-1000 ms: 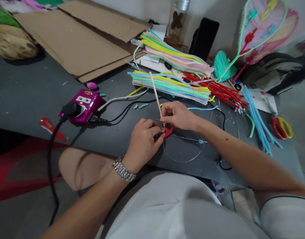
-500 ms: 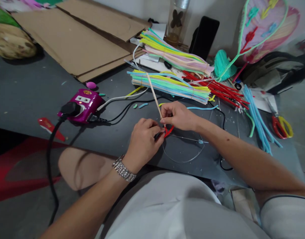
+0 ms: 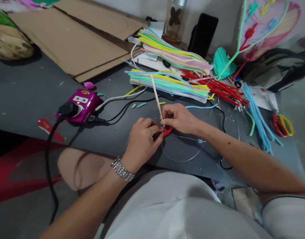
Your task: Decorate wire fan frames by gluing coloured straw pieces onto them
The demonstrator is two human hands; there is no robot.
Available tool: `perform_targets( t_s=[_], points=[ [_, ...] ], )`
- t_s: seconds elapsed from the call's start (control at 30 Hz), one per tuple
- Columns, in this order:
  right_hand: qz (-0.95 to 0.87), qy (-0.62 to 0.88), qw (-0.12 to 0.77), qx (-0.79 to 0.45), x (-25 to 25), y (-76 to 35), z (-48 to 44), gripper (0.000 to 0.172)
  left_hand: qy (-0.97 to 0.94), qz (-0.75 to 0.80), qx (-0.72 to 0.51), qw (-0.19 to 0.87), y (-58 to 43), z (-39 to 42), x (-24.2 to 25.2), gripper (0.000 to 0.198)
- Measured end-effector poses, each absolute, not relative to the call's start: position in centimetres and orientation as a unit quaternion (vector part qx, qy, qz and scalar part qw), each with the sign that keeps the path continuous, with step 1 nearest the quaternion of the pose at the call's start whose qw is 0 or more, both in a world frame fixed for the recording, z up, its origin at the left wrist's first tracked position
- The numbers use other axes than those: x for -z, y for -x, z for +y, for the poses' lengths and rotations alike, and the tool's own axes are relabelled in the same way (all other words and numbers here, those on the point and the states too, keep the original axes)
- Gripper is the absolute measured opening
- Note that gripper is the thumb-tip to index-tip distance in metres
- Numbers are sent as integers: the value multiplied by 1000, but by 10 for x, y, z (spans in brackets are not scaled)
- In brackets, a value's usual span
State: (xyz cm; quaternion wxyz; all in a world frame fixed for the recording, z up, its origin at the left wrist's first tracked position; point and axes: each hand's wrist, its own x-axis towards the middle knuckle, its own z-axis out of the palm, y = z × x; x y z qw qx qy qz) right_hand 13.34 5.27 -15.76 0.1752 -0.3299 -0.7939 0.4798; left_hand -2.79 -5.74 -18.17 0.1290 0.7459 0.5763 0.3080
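My left hand (image 3: 142, 141), with a metal link watch on its wrist, pinches a small red plastic piece (image 3: 166, 132) at its fingertips. My right hand (image 3: 178, 118) grips a thin wooden stick (image 3: 156, 96) that rises up and away from my fingers, its lower end close to the red piece. Just below both hands, a loop of clear thin wire (image 3: 182, 152) lies on the dark grey table (image 3: 43, 83). The hands hide part of the red piece.
Bundles of pastel plastic strips (image 3: 169, 86) and red tubes (image 3: 217, 88) lie beyond my hands. A magenta power strip (image 3: 79, 109) with black cables sits to the left. Red-handled scissors (image 3: 279, 125), blue tubes (image 3: 257, 116) and cardboard sheets (image 3: 67, 43) lie around the table.
My hands stay together on the stick and red piece, with only slight shifts. The whole view has drifted a little, and less of the red piece shows.
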Motion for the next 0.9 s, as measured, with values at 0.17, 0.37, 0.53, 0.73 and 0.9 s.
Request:
perform_targets(
  t_s=[0.17,0.37,0.53,0.73,0.9],
  points=[
    [-778,310,213,-503,164,-138,48,12,-744,579,-309,124,28,-57,183,10],
    [-774,309,237,-498,169,-141,40,16,-745,575,-317,121,28,-57,184,11],
    [-814,290,265,-429,175,-146,37,21,-744,576,-315,124,28,-57,184,12],
    [-862,276,255,-341,175,-152,30,18,-741,584,-306,126,28,-56,185,12],
    [-810,318,252,-423,173,-151,34,17,-736,584,-315,137,27,-55,186,10]
  ],
)
